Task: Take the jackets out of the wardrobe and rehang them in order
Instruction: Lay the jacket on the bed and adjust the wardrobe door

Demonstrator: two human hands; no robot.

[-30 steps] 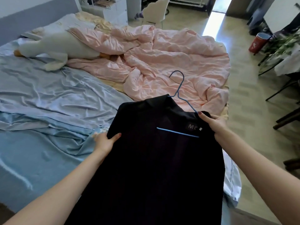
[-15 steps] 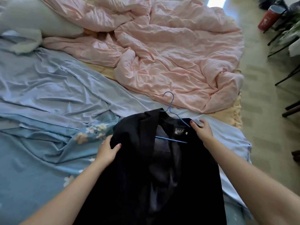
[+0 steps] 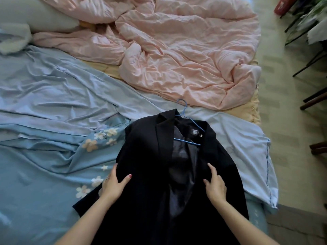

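Black jacket [image 3: 150, 174] is now lying flat on the bed [image 3: 44, 156], lower centre of the frame, no longer held up by its shoulders. Both hands have slid down: left hand [image 3: 113, 184] and right hand [image 3: 215, 186] are resting on it, fingers loosely spread, gripping nothing. Its long axis is running bottom to top, hanger [image 3: 184, 114] hook pointing up-frame. It is likely being laid aside before rehanging.

One black jacket [image 3: 146, 174] lies near the bed's foot edge, on one blue wire hanger [image 3: 184, 114]. Two hands rest on it: one left hand [image 3: 113, 184], one right hand [image 3: 215, 187]. One pink quilt [image 3: 177, 50] is heaped toward the far right corner, one blue flowered sheet [image 3: 44, 165] covers the left side, and one white plush toy [image 3: 26, 20] sits at the far left corner.
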